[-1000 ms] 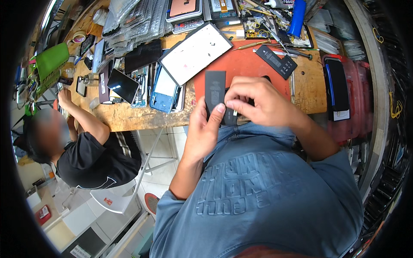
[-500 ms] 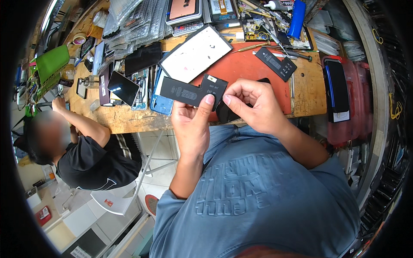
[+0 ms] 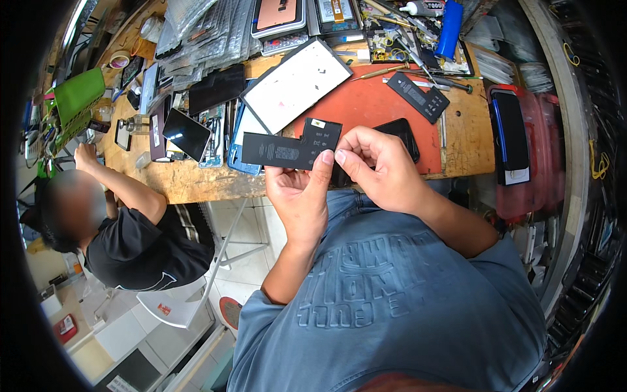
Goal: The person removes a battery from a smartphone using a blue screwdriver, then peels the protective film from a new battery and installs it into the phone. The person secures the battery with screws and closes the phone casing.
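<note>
Left hand has the L-shaped black battery: thumb on top at its lower edge, fingers folded underneath, gripped closed. Battery sits above the bench's near edge, long leg toward 9 o'clock, short wide block toward 2. Right hand is at the battery's 4 o'clock corner, fingers curled, thumb and index nearly together; can't tell if they have hold of anything.

Clock from the held battery: white panel at 12, partly over the red mat. Second black battery at 2, on the mat. Black phone at 3, partly behind right hand. Dark glossy screen at 9. Co-worker at 8, arm at the wooden bench.
</note>
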### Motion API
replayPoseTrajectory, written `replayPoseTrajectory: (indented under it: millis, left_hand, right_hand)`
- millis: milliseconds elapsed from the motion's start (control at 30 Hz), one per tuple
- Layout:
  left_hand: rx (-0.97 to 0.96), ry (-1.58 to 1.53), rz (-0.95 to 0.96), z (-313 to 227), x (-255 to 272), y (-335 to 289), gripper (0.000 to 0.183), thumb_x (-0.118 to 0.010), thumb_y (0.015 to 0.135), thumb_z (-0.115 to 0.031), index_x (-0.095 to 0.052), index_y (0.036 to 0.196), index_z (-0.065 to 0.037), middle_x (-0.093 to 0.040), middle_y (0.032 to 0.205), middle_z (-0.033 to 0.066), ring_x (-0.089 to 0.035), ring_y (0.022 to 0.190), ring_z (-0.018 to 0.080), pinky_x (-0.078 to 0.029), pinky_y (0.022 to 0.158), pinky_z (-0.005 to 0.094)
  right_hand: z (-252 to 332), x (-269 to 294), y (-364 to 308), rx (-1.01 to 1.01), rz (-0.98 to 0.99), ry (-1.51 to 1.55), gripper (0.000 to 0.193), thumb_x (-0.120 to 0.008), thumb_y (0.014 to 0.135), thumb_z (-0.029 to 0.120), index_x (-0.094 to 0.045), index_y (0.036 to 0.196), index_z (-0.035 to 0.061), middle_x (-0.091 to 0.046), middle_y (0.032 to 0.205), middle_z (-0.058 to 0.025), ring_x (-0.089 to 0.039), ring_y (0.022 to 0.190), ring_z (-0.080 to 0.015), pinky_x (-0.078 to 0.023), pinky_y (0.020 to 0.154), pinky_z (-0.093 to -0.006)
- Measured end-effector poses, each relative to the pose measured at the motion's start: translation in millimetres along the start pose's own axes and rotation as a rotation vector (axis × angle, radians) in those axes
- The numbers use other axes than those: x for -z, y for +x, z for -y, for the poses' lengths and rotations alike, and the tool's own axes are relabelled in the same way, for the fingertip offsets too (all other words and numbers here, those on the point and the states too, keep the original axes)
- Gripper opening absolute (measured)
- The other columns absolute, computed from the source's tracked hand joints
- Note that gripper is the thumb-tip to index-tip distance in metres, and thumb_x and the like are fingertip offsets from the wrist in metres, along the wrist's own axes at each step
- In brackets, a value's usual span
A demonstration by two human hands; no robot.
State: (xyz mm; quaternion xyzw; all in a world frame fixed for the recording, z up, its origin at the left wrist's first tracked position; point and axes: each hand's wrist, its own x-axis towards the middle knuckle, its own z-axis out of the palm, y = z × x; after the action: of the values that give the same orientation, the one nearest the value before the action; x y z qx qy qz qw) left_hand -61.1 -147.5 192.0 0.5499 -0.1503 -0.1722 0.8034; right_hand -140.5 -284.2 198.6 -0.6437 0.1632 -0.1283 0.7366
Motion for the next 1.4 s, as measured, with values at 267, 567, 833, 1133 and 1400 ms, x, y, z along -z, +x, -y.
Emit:
replayPoseTrajectory:
  millis: [267,567,833,1133,1400]
  left_hand:
    - [0.020,-0.020,0.013,-0.7,4.3,-1.1,0.036,-0.077,0.097,0.008,-0.060,0.127,-0.002,-0.072,0.120,0.0083,-0.069,0.108,0.0134,-0.056,0.099,0.0300]
    - [0.125,-0.080,-0.061,-4.2,0.9,-8.0,0.018,-0.077,0.100,0.001,-0.069,0.115,-0.003,-0.075,0.113,0.0065,-0.070,0.098,0.0100,-0.057,0.083,0.0273]
    - [0.280,-0.278,-0.092,-10.4,4.4,6.5,0.016,-0.069,0.108,-0.009,-0.064,0.122,-0.005,-0.076,0.116,0.0086,-0.075,0.102,0.0137,-0.061,0.089,0.0302]
    - [0.206,-0.202,-0.038,-7.1,3.7,1.3,0.016,-0.069,0.108,-0.013,-0.067,0.122,-0.004,-0.077,0.114,0.0076,-0.074,0.100,0.0140,-0.060,0.086,0.0289]
    - [0.103,-0.063,-0.075,-2.2,-0.9,-6.8,0.029,-0.071,0.107,-0.010,-0.070,0.132,0.004,-0.074,0.133,0.0137,-0.068,0.109,0.0099,-0.054,0.097,0.0271]
  right_hand:
    - [-3.7,-2.2,-0.5,-0.127,0.045,0.304,0.014,-0.066,0.109,0.012,-0.066,0.104,-0.0010,-0.064,0.084,0.0003,-0.058,0.069,-0.0036,-0.048,0.059,-0.0230]
    - [-20.4,-17.4,-2.5,-0.052,-0.007,0.235,0.015,-0.063,0.111,0.013,-0.064,0.105,-0.0013,-0.065,0.085,0.0000,-0.059,0.071,-0.0047,-0.050,0.061,-0.0241]
    - [-6.6,8.1,13.1,-0.045,0.060,0.144,0.017,-0.063,0.111,0.013,-0.069,0.114,-0.0033,-0.073,0.096,-0.0049,-0.064,0.078,-0.0067,-0.055,0.069,-0.0253]
    - [-12.5,5.3,1.2,-0.040,0.075,0.140,0.018,-0.072,0.107,0.016,-0.071,0.108,-0.0016,-0.069,0.086,0.0012,-0.062,0.074,-0.0023,-0.053,0.066,-0.0225]
    - [-16.1,3.4,7.6,0.004,0.036,0.167,0.015,-0.070,0.107,0.015,-0.067,0.100,0.0014,-0.067,0.084,0.0028,-0.058,0.073,0.0004,-0.047,0.063,-0.0210]
